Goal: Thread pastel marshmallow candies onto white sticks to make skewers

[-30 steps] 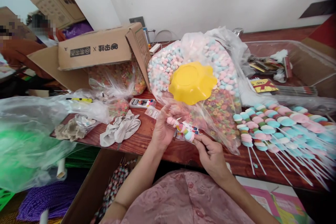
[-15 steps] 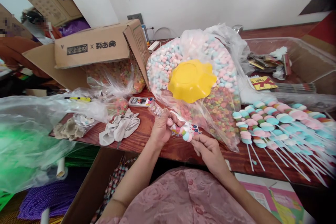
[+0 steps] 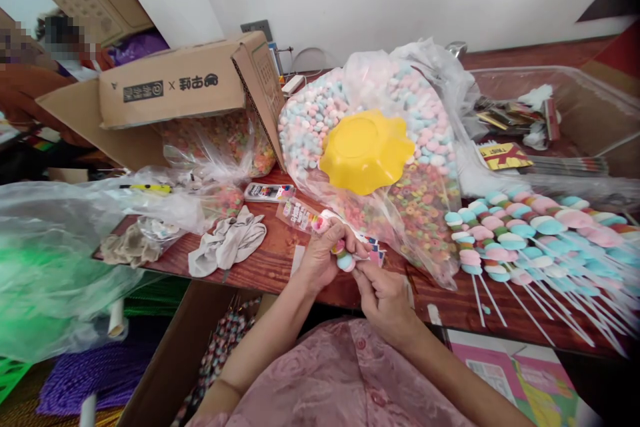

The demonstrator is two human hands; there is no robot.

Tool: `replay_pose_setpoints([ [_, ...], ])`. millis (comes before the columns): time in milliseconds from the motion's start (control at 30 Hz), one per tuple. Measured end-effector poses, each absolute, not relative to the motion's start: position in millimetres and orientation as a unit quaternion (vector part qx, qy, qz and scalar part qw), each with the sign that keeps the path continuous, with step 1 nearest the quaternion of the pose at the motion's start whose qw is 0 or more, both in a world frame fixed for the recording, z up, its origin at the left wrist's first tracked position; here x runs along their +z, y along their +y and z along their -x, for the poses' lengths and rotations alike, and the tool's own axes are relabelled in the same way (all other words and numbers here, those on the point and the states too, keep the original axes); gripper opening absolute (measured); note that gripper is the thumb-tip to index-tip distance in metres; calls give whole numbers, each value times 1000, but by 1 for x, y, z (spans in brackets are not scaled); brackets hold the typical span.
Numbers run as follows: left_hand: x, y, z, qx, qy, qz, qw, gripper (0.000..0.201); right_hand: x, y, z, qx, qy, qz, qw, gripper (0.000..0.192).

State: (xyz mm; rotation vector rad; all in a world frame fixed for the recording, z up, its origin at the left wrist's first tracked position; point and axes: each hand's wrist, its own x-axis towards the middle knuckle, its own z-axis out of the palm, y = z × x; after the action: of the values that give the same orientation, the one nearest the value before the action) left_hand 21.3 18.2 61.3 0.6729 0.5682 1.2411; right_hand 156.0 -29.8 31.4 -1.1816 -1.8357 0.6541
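A candy skewer (image 3: 345, 261) of pink, yellow, green and blue-white pieces lies between my hands, at the table's front edge. My left hand (image 3: 317, 259) is wrapped round its candy part. From the far side of that hand sticks out a clear printed wrapper (image 3: 296, 214); how much of the candy it covers I cannot tell. My right hand (image 3: 385, 293) is closed in a pinch just below the blue-white end piece, where the stick would be, mostly hidden by the fingers. Behind my hands, printed wrappers (image 3: 375, 252) lie partly hidden on the table.
Finished-looking candy skewers (image 3: 520, 230) are piled at the right, sticks toward me. A yellow scalloped dish (image 3: 367, 150) rests on bags of marshmallows (image 3: 430, 107) and ring candy (image 3: 425, 213). Left stand an open carton (image 3: 175, 90) and grey gloves (image 3: 227, 240). Another person (image 3: 30, 97) sits far left.
My hands have drawn closer together, the right one shifting left. The candy skewer has moved slightly left, and more of the printed wrapper now shows beyond my left hand.
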Motion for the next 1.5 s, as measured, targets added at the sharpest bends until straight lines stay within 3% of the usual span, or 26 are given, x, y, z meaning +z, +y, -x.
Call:
replay_pose_setpoints([
  [133, 54, 13, -23, 561, 246, -273, 742, 39, 30, -23, -162, 45, -773, 451, 443, 24],
  [233, 53, 14, -18, 606, 230, -209, 733, 41, 31, -17, -167, -21, -774, 460, 434, 24],
  [400, 59, 19, -13, 653, 263, -102, 703, 22, 29, -17, -170, -7, -782, 453, 428, 21],
  [633, 66, 23, -11, 656, 290, -12, 697, 42, 30, -25, -168, -79, -812, 418, 401, 19],
  [833, 61, 20, -13, 668, 315, -37, 673, 46, 32, -32, -165, -87, -831, 386, 391, 20],
  [967, 57, 10, -16, 666, 298, -186, 658, 44, 25, -28, -166, 2, -810, 426, 403, 23],
  [1100, 56, 4, -13, 644, 260, -257, 672, 53, 25, -24, -164, 310, -716, 480, 402, 21],
  [1233, 54, 3, -12, 606, 242, -265, 710, 57, 34, -23, -158, 573, -583, 440, 372, 32],
  [1333, 50, 0, -17, 582, 247, -271, 726, 58, 39, -23, -152, 624, -544, 423, 368, 36],
  [1500, 50, -1, -17, 583, 256, -268, 723, 51, 39, -22, -153, 521, -587, 462, 414, 33],
])
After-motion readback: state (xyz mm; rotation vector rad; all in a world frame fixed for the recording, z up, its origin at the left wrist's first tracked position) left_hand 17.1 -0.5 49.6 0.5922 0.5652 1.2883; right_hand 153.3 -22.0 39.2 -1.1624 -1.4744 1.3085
